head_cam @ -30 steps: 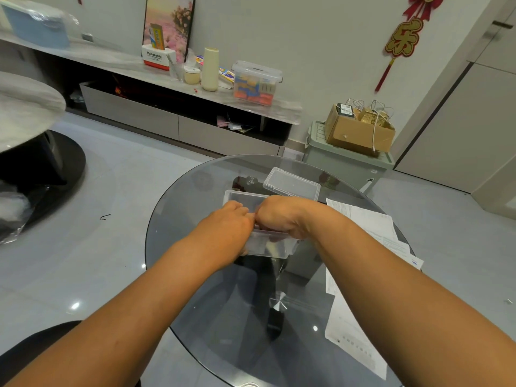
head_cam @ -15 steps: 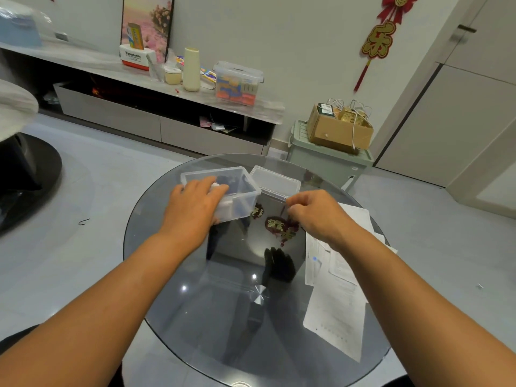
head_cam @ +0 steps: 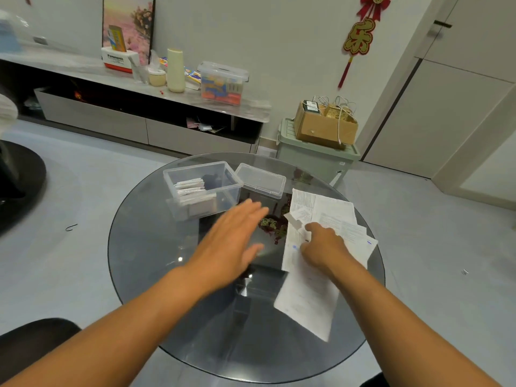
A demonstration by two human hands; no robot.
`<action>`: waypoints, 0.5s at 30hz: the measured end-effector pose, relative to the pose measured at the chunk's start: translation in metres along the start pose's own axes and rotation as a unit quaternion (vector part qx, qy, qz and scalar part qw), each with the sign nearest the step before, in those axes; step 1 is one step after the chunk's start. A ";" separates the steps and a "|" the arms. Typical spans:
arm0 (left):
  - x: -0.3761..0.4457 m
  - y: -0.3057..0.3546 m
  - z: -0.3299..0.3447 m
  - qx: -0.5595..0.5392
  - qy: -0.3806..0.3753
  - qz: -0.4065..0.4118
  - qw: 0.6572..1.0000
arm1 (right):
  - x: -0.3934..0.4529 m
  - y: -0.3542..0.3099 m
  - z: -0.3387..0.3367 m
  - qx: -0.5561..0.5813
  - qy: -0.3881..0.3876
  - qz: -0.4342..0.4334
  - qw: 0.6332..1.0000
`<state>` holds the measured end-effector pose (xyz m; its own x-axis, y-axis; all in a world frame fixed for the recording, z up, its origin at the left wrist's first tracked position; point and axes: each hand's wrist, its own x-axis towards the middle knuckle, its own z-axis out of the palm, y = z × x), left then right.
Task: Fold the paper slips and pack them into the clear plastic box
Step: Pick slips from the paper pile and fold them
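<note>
Curled over the loose paper slips, the right hand has its fingertips bent down onto the top sheet, and whether it actually pinches a slip or only presses on it cannot be told. Those sheets fan out along the table's right side, their long axis running from the near edge away toward the far right. To their left, the left hand hovers flat and empty (fingers straight, blurred) above the glass table, pointing up and right toward the papers. Farther off, the clear plastic box stands open with folded slips stacked in its left part, the lid just beside it. So the right hand is nearer the papers, the left nearer the box.
</note>
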<state>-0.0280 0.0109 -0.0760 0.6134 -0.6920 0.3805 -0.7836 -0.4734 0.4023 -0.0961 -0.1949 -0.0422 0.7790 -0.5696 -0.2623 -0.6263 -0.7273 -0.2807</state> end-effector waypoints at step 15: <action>-0.015 0.005 0.018 0.091 -0.236 -0.032 0.967 | -0.021 0.021 -0.008 0.013 -0.114 -0.192 0.975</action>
<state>-0.0427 0.0089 -0.0942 0.5815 -0.8096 -0.0805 -0.7764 -0.5818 0.2423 -0.1251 -0.2014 -0.0350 0.9309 -0.1547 -0.3310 -0.2926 -0.8582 -0.4217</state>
